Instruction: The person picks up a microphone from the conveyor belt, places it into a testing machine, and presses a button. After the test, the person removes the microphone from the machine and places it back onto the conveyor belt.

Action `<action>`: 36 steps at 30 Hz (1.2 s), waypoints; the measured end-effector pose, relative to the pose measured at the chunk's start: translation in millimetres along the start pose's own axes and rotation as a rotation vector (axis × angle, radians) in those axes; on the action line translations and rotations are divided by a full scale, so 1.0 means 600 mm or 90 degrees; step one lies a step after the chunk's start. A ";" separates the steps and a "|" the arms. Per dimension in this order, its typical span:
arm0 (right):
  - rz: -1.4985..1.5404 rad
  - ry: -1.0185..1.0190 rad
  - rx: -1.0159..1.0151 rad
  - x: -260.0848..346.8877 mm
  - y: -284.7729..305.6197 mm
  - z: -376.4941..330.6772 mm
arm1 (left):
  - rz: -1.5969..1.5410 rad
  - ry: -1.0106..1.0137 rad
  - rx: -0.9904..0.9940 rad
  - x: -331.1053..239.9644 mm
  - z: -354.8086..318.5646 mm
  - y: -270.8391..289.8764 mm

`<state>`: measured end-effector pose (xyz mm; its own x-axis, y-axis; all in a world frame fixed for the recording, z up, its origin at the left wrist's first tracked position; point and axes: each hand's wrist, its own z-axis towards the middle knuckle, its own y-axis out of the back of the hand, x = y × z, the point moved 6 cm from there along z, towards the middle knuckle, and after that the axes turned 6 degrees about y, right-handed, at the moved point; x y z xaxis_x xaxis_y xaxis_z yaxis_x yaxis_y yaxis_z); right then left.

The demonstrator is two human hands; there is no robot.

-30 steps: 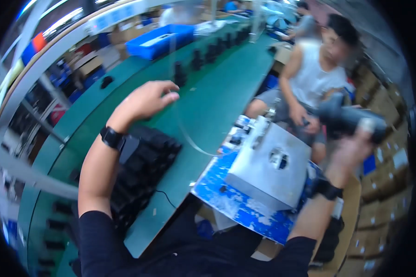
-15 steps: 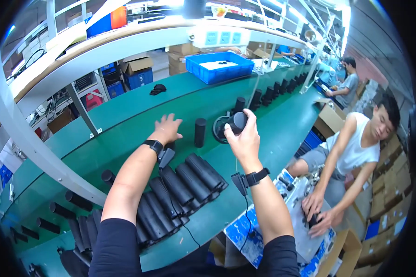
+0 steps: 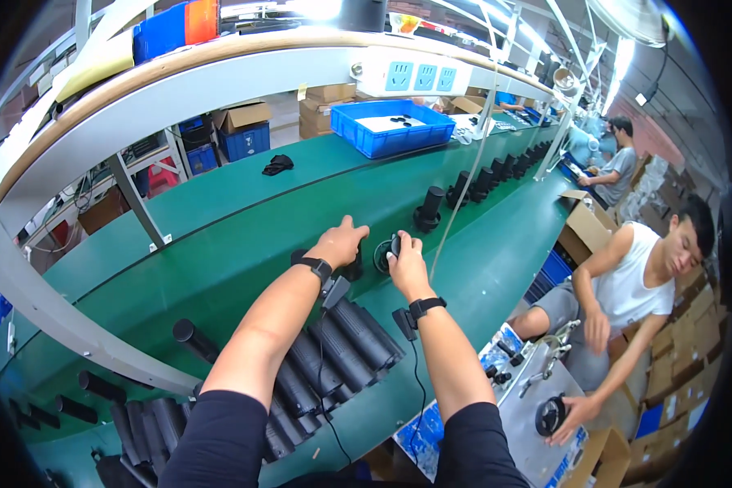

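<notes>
Gripping a round black part [image 3: 385,254] at frame centre, the right hand [image 3: 405,264] fingers are clamping it; the left hand [image 3: 342,244] is resting, fingers curled, on a black cylinder [image 3: 355,267] on the green bench [image 3: 220,236].

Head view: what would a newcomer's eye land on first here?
Both hands meet mid-frame on the green belt: the right hand grips a round black part, the left hand rests beside it. Below them lies a row of black cylinders; a blue bin sits beyond.
</notes>
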<state>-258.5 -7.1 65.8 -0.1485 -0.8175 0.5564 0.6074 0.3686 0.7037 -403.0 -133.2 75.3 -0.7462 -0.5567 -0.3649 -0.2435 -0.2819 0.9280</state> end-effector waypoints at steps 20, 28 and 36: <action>0.375 -0.049 -0.203 0.088 0.315 -0.473 | 0.398 0.003 -0.232 -0.079 -0.087 0.034; 0.469 -0.310 -0.143 0.050 0.283 -0.757 | 0.189 0.180 -0.177 0.069 -0.108 0.063; 0.172 -0.105 -0.214 0.167 0.436 -0.655 | -0.067 -0.285 -0.078 -0.416 -0.359 0.258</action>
<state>192.4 -166.4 131.6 -0.0553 -0.6210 0.7818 0.8570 0.3722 0.3563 -120.8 -206.2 293.8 -0.9217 -0.1356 -0.3633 -0.2775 -0.4240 0.8621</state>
